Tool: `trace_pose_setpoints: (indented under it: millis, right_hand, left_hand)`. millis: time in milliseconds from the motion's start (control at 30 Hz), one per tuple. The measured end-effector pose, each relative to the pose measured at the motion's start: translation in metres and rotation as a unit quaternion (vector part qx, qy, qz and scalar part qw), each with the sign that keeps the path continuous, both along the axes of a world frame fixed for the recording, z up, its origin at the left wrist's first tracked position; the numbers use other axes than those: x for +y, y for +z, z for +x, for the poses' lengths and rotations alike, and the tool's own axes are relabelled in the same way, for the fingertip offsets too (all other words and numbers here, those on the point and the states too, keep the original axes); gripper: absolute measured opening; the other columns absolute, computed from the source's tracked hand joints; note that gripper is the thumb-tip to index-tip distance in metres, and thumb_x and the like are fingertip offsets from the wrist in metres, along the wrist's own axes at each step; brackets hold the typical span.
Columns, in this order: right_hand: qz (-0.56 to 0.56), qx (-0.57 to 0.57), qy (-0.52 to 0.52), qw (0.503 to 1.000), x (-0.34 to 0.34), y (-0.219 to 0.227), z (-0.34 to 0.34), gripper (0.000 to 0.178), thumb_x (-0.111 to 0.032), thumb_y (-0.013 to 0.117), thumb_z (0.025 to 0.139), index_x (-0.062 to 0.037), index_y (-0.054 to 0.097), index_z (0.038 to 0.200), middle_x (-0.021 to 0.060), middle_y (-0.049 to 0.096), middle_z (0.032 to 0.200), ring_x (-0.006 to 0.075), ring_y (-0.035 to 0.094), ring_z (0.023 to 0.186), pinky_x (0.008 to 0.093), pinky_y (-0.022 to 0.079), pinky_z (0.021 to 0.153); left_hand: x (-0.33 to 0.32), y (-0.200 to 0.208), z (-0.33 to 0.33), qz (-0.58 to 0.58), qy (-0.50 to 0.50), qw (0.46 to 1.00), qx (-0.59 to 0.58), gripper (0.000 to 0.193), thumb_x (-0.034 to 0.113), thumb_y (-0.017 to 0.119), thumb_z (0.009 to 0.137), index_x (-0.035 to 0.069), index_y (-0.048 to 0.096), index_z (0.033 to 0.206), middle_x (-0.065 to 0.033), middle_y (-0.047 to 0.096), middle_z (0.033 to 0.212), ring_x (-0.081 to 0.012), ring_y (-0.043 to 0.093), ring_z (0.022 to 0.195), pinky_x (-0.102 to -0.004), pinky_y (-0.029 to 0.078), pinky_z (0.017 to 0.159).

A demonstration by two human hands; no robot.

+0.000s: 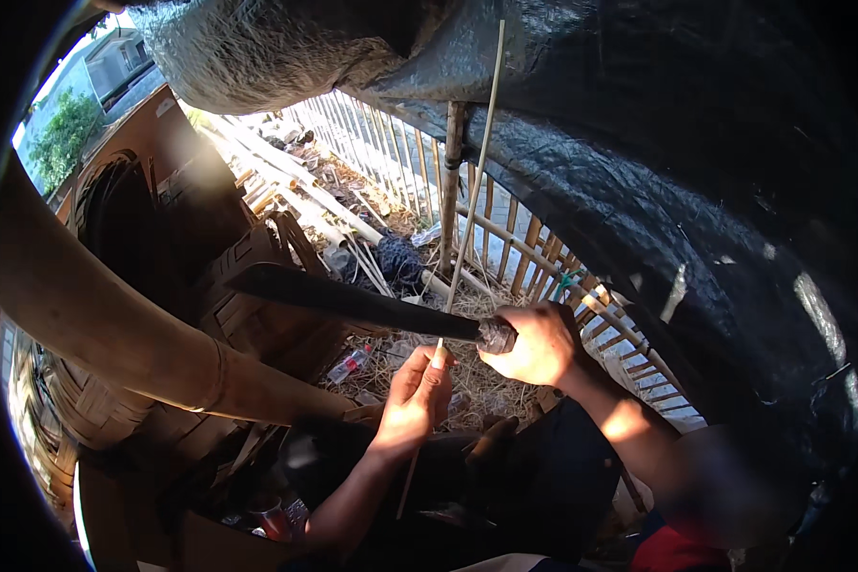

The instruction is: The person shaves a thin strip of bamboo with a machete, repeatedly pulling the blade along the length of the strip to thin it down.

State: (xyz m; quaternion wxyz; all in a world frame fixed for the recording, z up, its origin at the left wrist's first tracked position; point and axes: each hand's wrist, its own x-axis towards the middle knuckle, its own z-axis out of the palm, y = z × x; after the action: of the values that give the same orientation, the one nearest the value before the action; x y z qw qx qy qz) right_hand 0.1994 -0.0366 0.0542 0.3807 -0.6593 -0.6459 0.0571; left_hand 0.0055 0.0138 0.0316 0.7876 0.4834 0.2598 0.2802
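Observation:
My right hand [541,345] is wrapped round the handle of a machete [353,302], whose long dark blade points left and slightly upward. The handle looks bound in some wrapping. Below the blade, my left hand [414,393] pinches a thin, pale bamboo strip [482,157]. Its long upper part rises toward the top of the view, and a shorter tail hangs below my fingers. The blade crosses in front of the strip just above my left fingertips. Whether the edge touches the strip, I cannot tell.
A thick bamboo pole [133,324] slants across the left, beside woven bamboo baskets [95,405]. Black plastic sheeting [658,124] hangs at the right. Behind stand a bamboo fence [524,253] and cut bamboo poles [329,205]. Straw [486,386] and a plastic bottle [350,364] lie on the ground.

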Motion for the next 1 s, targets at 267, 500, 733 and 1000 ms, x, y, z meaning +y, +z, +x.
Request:
trace_pose_setpoints:
  millis: [267,500,733,1000]
  right_hand:
    - [-0.101,-0.051,0.041,0.993,0.013,-0.002,-0.011,0.025,-0.026,0.076,0.066,-0.0079,0.059,0.069,0.0113,0.062,0.064,0.029,0.064,0.059,0.0377,0.051,0.054]
    - [-0.067,-0.027,0.097,0.993,0.01,-0.007,0.005,0.021,-0.019,0.073,0.065,-0.006,0.056,0.067,0.0111,0.058,0.06,0.0315,0.062,0.057,0.0373,0.049,0.053]
    - [-0.106,-0.061,0.07,0.99,-0.001,-0.011,0.022,0.023,-0.021,0.074,0.064,-0.0074,0.055,0.065,0.0101,0.056,0.057,0.0306,0.058,0.052,0.0365,0.047,0.049]
    - [-0.107,-0.106,0.057,0.987,-0.012,-0.004,0.033,0.026,-0.027,0.077,0.061,-0.0105,0.057,0.067,0.0094,0.055,0.056,0.0278,0.057,0.049,0.037,0.043,0.047]
  left_hand:
    - [-0.004,-0.01,-0.005,-0.037,0.024,0.999,0.022,0.022,0.029,0.047,0.101,0.008,0.051,0.101,0.0066,0.036,0.06,-0.0022,0.03,0.048,-0.021,0.022,0.043]
    - [-0.01,-0.013,0.004,-0.04,0.015,0.999,0.013,0.021,0.026,0.048,0.101,0.005,0.052,0.099,0.0068,0.035,0.06,-0.003,0.03,0.05,-0.0214,0.023,0.045]
    - [-0.015,-0.018,0.012,-0.024,-0.011,0.998,0.059,0.023,0.028,0.049,0.1,0.006,0.056,0.094,0.0071,0.037,0.058,-0.0024,0.03,0.047,-0.0207,0.023,0.043]
    - [-0.019,-0.017,0.011,-0.038,-0.039,0.997,0.046,0.022,0.026,0.049,0.101,0.006,0.056,0.093,0.0081,0.037,0.061,-0.0019,0.031,0.053,-0.0209,0.024,0.046]
